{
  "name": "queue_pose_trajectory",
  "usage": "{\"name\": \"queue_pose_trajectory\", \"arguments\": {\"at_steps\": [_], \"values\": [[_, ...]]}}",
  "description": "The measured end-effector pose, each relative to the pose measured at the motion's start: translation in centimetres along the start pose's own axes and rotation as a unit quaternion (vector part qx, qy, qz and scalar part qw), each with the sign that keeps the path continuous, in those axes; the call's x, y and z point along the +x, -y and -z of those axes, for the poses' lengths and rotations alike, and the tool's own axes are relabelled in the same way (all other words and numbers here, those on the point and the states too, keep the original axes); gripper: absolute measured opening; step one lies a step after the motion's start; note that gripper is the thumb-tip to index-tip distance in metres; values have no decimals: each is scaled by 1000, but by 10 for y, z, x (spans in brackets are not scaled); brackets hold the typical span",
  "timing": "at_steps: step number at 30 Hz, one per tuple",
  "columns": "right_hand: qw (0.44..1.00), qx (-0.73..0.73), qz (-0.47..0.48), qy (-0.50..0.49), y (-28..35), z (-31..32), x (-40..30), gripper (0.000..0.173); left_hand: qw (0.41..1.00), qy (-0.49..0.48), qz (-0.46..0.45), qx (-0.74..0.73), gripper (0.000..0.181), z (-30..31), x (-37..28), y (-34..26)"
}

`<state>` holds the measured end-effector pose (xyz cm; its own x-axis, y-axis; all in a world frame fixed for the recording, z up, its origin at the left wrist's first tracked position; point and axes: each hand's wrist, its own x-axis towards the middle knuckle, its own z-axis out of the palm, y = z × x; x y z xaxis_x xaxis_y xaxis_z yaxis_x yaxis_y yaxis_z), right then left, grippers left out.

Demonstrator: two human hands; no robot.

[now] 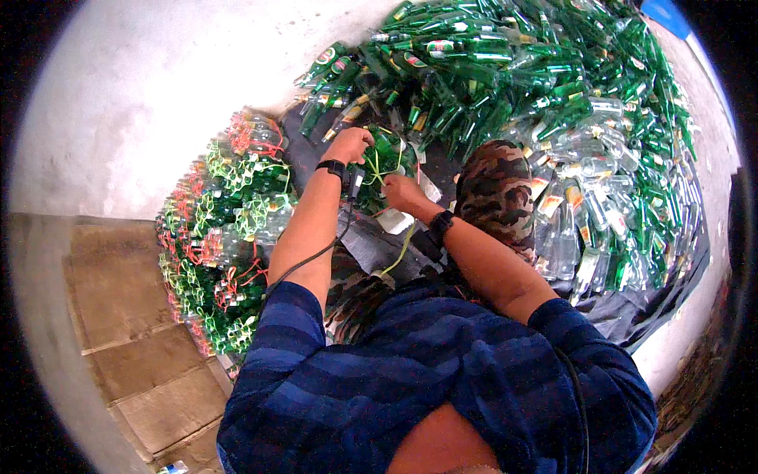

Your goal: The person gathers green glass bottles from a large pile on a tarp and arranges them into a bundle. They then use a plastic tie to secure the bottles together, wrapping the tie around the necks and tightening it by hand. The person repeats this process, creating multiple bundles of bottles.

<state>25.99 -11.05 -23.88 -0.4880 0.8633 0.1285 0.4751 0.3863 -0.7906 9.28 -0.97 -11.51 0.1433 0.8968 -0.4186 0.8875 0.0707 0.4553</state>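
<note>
Between my hands is a bundle of green glass bottles [388, 148] with light green plastic twine [375, 168] around it. My left hand [352, 144] is at the bundle's upper left, its fingers bent near the twine. At the lower right of the bundle, my right hand [402, 192] has finger and thumb pinched on a length of twine. Whether the left fingers hold twine is too small to tell. A white block [395, 221] lies below the bundle. A loose light green strand [402, 252] hangs over my lap.
Loose green bottles [533, 65] form a large heap ahead and to the right, with clear glass bottles [592, 195] on its near side. To the left are stacked bottle bundles [237, 219] tied with green and red twine, beside a brown tiled floor [130, 296]. A pale wall [148, 89] stands behind.
</note>
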Motion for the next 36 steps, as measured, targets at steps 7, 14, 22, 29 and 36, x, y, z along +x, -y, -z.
{"name": "queue_pose_trajectory", "arguments": {"at_steps": [7, 14, 22, 29, 36], "values": [[985, -108, 135, -5, 1, 12, -14, 17, 957, -253, -105, 92, 18, -27, -59, 1], [991, 85, -101, 0, 28, 28, -21, 29, 895, -384, -199, 108, 13, -95, -124, 11], [991, 81, -108, -22, 14, 21, -27, 27, 905, -387, -135, 113, 25, -108, -121, 15], [975, 162, -149, -15, 24, 17, -33, 22, 876, -430, -157, 152, 27, -114, -118, 29], [945, 314, -91, -21, 20, 52, -31, 16, 878, -438, -166, 101, 24, -113, -118, 27]]}}
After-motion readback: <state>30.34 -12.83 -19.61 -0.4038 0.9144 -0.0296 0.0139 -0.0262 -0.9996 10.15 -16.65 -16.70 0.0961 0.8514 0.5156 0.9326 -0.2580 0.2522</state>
